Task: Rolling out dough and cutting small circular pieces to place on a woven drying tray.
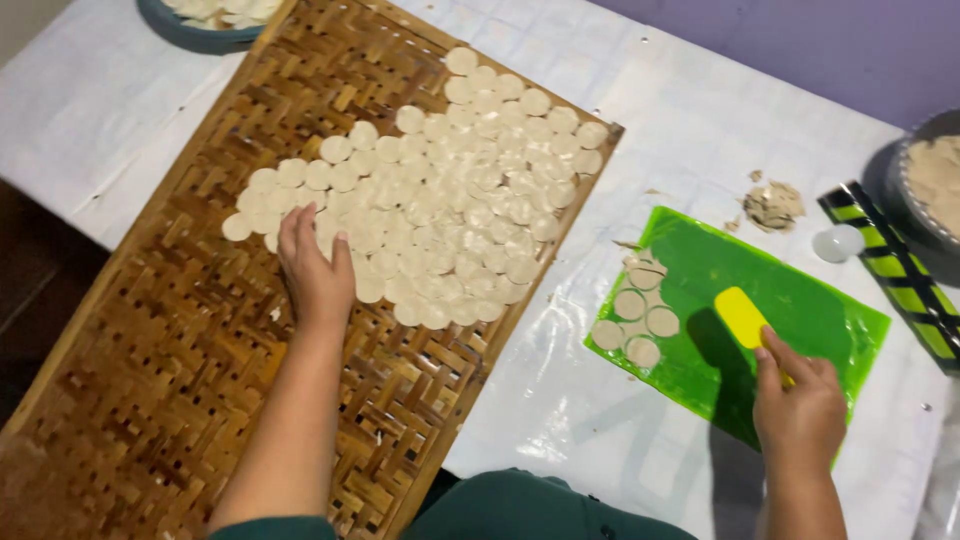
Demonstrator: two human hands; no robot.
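Note:
A large woven bamboo tray [180,380] lies on the left, with several thin round dough discs [460,190] laid out in overlapping rows on its far half. My left hand [315,265] rests flat on the discs at the near left edge of that patch, fingers together. On the right, a green plastic sheet [810,310] holds several cut dough discs [632,320] at its left end. My right hand [798,400] grips a yellow spatula [742,318], whose blade rests on the green sheet, apart from the discs.
A white plastic cover [560,400] spreads over the table. Dough scraps [772,205] and a small white round cutter [836,243] lie beyond the sheet. A striped green-black stick [895,270] and a metal bowl of dough [930,180] sit far right. A grey dish [200,35] is at top left.

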